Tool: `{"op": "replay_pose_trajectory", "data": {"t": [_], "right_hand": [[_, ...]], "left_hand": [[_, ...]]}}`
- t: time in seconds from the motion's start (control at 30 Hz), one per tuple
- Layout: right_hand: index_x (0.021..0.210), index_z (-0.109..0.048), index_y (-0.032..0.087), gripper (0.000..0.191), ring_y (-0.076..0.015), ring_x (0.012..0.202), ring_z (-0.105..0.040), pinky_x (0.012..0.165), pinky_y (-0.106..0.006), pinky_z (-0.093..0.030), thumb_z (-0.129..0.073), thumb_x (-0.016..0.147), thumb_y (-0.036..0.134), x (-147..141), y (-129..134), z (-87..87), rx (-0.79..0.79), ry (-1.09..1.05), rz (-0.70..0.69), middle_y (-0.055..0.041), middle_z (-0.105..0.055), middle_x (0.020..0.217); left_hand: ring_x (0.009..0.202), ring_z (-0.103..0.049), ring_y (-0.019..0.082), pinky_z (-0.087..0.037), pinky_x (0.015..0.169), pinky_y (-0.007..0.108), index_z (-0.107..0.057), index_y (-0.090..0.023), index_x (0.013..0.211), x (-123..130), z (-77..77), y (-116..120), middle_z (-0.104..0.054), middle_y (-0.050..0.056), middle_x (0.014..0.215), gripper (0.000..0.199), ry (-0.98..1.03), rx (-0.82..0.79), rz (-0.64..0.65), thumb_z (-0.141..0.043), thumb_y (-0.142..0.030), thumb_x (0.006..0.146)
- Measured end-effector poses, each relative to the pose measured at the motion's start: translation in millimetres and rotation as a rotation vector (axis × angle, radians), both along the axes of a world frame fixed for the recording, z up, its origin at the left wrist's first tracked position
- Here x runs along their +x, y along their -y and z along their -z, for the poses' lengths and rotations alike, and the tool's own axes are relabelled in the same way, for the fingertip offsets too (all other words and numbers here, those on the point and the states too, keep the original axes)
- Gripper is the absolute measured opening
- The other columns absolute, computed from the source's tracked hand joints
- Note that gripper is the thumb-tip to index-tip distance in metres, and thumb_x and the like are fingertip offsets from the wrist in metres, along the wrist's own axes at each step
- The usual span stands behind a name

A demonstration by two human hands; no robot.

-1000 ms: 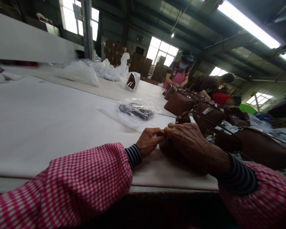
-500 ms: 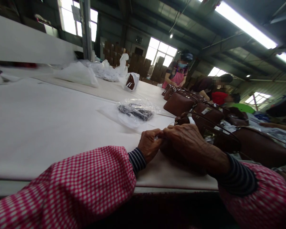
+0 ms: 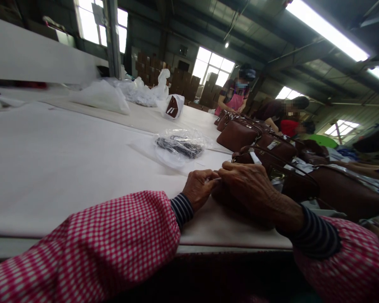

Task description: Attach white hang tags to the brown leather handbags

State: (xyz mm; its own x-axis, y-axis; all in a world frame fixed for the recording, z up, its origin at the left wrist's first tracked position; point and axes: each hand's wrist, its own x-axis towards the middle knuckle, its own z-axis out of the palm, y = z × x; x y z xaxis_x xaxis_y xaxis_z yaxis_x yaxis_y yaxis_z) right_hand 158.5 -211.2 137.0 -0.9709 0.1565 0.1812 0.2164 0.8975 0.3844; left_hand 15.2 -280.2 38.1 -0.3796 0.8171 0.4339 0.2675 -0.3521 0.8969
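Observation:
My left hand is closed in a pinch, with a small white piece showing at the thumb and fingertips. Close against it, my right hand has its fingers bent and pressed together; what they grip is hidden. Both hands meet over the near end of a dark brown handbag, which my right hand and wrist partly cover. Just behind my right hand stands another brown handbag with a long handle, a white tag and a metal clasp under clear film.
Beyond my hands, a dark strap in a clear plastic bag lies on the white table. Several brown handbags line the right side. Plastic wrapping lies farther back. A person in a pink apron stands across the table.
My hands stay in nearly the same place. The left thumb has shifted slightly, and more of the white piece shows between the hands. At the far right, another person's arm has moved slightly.

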Motion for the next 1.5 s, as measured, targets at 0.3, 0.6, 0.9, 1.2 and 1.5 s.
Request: {"op": "replay_pose_trajectory", "data": {"t": [0.3, 0.6, 0.9, 1.2, 1.5], "right_hand": [[0.084, -0.060, 0.017, 0.014, -0.0144, 0.063, -0.046, 0.058, -0.032, -0.018, -0.051, 0.094, 0.015, 4, -7, 4.6, 0.047, -0.026, -0.032, -0.0030, -0.060, 0.080], [0.079, -0.062, 0.015, 0.017, -0.0125, 0.058, -0.042, 0.055, -0.029, -0.020, -0.053, 0.092, 0.011, 0, 1, 0.0, -0.017, -0.073, -0.054, -0.0020, -0.059, 0.075], [0.089, -0.065, 0.015, 0.014, -0.0179, 0.076, -0.049, 0.066, -0.032, -0.030, -0.054, 0.096, 0.010, 10, 0, 12.9, 0.206, -0.100, -0.219, -0.0059, -0.064, 0.090], [0.083, -0.067, 0.013, 0.019, -0.0184, 0.078, -0.047, 0.066, -0.035, -0.029, -0.057, 0.097, 0.018, 13, -5, 31.7, 0.393, -0.264, -0.341, -0.0053, -0.062, 0.081], [0.079, -0.066, 0.015, 0.020, -0.0166, 0.077, -0.046, 0.063, -0.035, -0.026, -0.056, 0.097, 0.014, 14, -7, 35.6, 0.328, -0.282, -0.360, -0.0039, -0.060, 0.079]], "left_hand": [[0.068, -0.062, 0.016, -0.039, 0.065, 0.027, -0.069, -0.019, 0.079, 1, -3.1, 9, -0.071, 0.004, 0.074, 0.026, -0.438, 0.025, -0.120, -0.050, -0.027, 0.095], [0.066, -0.060, 0.015, -0.040, 0.068, 0.027, -0.071, -0.019, 0.077, 1, -2.8, 6, -0.070, 0.001, 0.069, 0.018, -0.253, -0.035, -0.095, -0.060, -0.026, 0.089], [0.069, -0.059, 0.016, -0.044, 0.072, 0.028, -0.072, -0.015, 0.069, -3, -8.1, 2, -0.069, 0.001, 0.065, 0.012, 0.105, -0.062, 0.074, -0.068, -0.024, 0.075], [0.042, -0.031, 0.003, -0.017, 0.044, 0.023, -0.065, -0.012, 0.063, -3, -21.3, 4, -0.063, 0.001, 0.056, 0.020, 0.486, -0.249, 0.251, -0.076, -0.029, 0.065], [0.043, -0.031, 0.002, -0.012, 0.041, 0.020, -0.065, -0.010, 0.068, -15, -30.6, 8, -0.064, 0.003, 0.061, 0.042, 0.582, -0.341, 0.434, -0.083, -0.048, 0.064]]}}
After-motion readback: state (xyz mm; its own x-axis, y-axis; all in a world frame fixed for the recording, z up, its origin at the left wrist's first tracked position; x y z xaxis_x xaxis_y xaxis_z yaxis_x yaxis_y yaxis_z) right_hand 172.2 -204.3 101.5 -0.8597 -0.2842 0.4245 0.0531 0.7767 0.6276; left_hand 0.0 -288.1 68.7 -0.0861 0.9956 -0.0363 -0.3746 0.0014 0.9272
